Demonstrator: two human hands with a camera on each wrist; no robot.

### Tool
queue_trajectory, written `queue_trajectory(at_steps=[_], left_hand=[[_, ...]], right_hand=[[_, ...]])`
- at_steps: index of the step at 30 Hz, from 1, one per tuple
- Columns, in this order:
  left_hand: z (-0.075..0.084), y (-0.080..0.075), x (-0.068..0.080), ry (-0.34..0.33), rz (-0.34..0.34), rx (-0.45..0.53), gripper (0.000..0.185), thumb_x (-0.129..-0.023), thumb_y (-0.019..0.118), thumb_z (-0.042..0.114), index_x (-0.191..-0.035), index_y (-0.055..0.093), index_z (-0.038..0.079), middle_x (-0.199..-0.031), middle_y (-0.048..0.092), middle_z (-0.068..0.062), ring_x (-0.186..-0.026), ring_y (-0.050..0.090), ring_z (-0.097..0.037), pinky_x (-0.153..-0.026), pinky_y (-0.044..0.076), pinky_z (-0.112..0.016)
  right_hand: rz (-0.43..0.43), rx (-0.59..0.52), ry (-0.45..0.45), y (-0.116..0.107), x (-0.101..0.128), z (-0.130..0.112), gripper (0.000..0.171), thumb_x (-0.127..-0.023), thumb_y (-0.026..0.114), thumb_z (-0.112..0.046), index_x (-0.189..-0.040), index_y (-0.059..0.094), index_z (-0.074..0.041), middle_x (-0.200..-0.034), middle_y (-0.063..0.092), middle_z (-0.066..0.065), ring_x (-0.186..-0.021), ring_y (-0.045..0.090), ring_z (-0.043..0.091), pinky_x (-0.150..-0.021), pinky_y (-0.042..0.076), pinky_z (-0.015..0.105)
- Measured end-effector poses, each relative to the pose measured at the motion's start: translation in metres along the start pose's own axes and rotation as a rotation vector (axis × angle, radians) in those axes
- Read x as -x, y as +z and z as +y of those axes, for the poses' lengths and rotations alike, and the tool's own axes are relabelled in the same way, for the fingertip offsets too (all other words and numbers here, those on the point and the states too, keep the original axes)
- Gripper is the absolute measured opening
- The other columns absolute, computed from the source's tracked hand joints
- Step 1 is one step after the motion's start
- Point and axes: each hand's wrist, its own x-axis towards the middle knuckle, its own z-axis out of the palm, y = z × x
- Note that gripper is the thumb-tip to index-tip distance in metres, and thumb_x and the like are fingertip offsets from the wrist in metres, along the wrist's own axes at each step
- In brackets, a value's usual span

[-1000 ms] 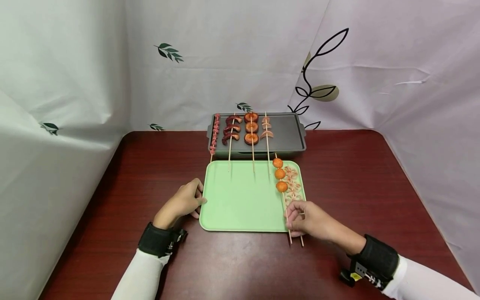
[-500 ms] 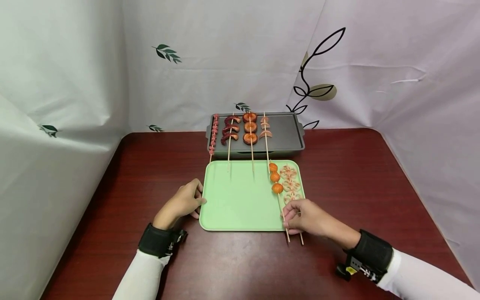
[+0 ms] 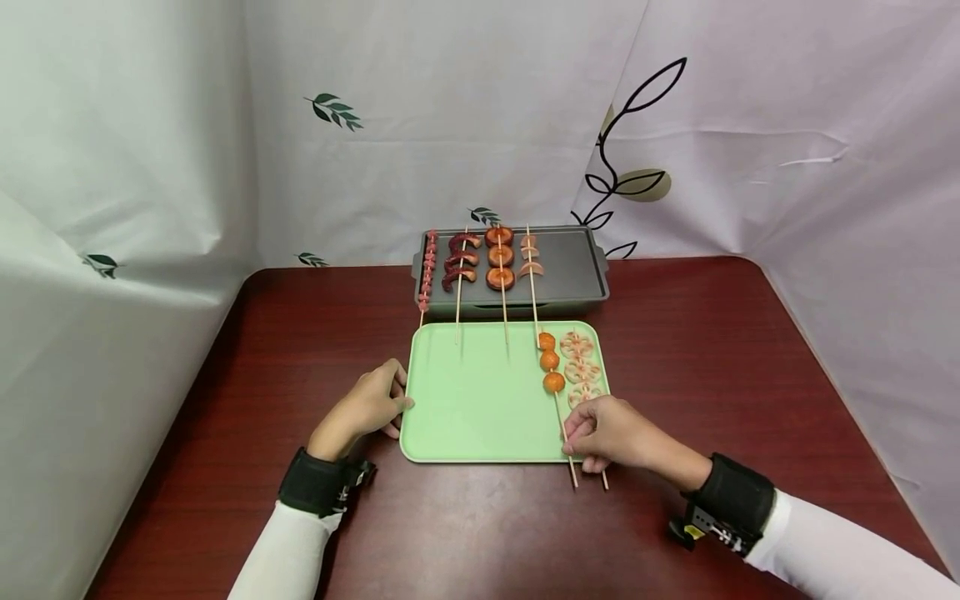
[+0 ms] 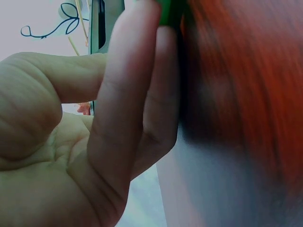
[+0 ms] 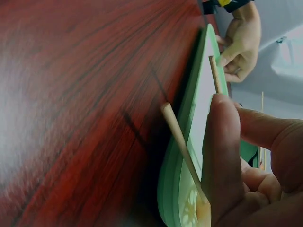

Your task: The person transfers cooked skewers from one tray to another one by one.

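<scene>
A green tray (image 3: 450,454) lies on the dark red table in front of me. On its right side are an orange-ball skewer (image 3: 550,362) and a lotus-root skewer (image 3: 581,371). My right hand (image 3: 573,435) pinches the stick of the orange-ball skewer at the tray's near right corner. In the right wrist view my thumb (image 5: 222,142) lies over a stick (image 5: 182,142) at the tray rim (image 5: 189,118). My left hand (image 3: 397,408) rests against the tray's left edge. Its fingers (image 4: 128,94) touch the green rim (image 4: 168,12) without closing round it.
A grey grill pan (image 3: 577,267) stands just beyond the tray with several food skewers (image 3: 501,257) on its left half. Their sticks reach over the tray's far edge. Printed white cloth walls (image 3: 825,208) enclose the table on three sides.
My right hand has drawn the orange-ball skewer a little left and toward me on the tray, beside the lotus-root skewer. The left hand has stayed put.
</scene>
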Motion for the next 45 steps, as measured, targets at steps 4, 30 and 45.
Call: queue_trajectory(at_steps=[4, 30, 45], left_hand=[[-0.001, 0.002, 0.001, -0.01, -0.001, 0.012, 0.02, -0.099, 0.063, -0.002, -0.112, 0.048, 0.0, -0.091, 0.058, -0.019, -0.059, 0.066, -0.026, -0.053, 0.062, -0.036], [0.0, 0.0, 0.0, 0.003, 0.01, 0.009, 0.019, -0.099, 0.063, -0.004, -0.112, 0.048, -0.002, -0.09, 0.06, -0.019, -0.056, 0.066, -0.024, -0.053, 0.062, -0.037], [0.001, 0.0, 0.0, 0.002, 0.008, 0.004, 0.02, -0.099, 0.063, -0.004, -0.112, 0.048, -0.002, -0.092, 0.059, -0.019, -0.059, 0.066, -0.024, -0.052, 0.062, -0.036]], right_hand=[[0.046, 0.165, -0.036, -0.001, -0.001, 0.002, 0.012, -0.085, 0.084, -0.014, -0.085, 0.073, -0.01, -0.068, 0.072, 0.001, -0.041, 0.058, 0.006, -0.044, 0.054, 0.027], [0.226, 0.376, -0.245, -0.021, -0.008, -0.007, 0.019, -0.087, 0.085, -0.024, -0.095, 0.073, -0.011, -0.073, 0.07, -0.012, -0.064, 0.064, 0.002, -0.061, 0.053, 0.019], [0.289, 0.239, -0.302, -0.048, -0.04, -0.019, 0.033, -0.092, 0.081, -0.019, -0.117, 0.07, 0.001, -0.097, 0.075, 0.006, -0.086, 0.071, 0.015, -0.073, 0.059, 0.021]])
